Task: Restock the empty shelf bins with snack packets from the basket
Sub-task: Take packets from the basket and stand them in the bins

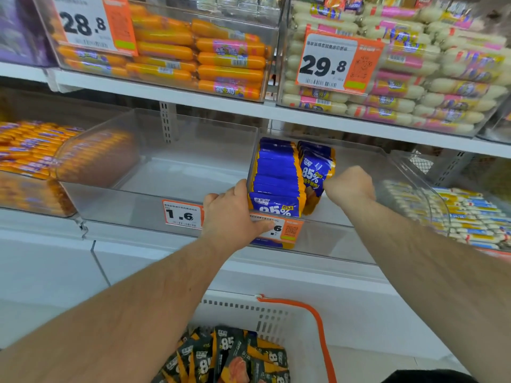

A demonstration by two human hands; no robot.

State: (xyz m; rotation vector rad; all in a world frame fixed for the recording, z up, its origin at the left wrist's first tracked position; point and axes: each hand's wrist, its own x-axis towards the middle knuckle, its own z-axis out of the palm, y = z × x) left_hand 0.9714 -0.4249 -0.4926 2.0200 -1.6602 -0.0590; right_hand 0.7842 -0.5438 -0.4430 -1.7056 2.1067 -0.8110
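A clear shelf bin (359,233) on the middle shelf holds a row of blue and orange snack packets (276,175) standing upright at its left side. My left hand (232,217) grips the bin's front left corner, thumb over the rim and fingers across the price label. My right hand (349,186) reaches into the bin and holds the second stack of blue packets (315,172) from the right side. To the left stands an empty clear bin (132,200). Below, a white basket (276,316) with an orange handle holds several black and orange snack packets (232,355).
The upper shelf carries bins of orange sausages (210,56) and white sausages (414,87) with price tags 28.8 and 29.8. A bin of orange sticks (30,156) sits far left. A bin of small white sticks (470,219) sits far right. A 1.6 label (182,215) marks the empty bin.
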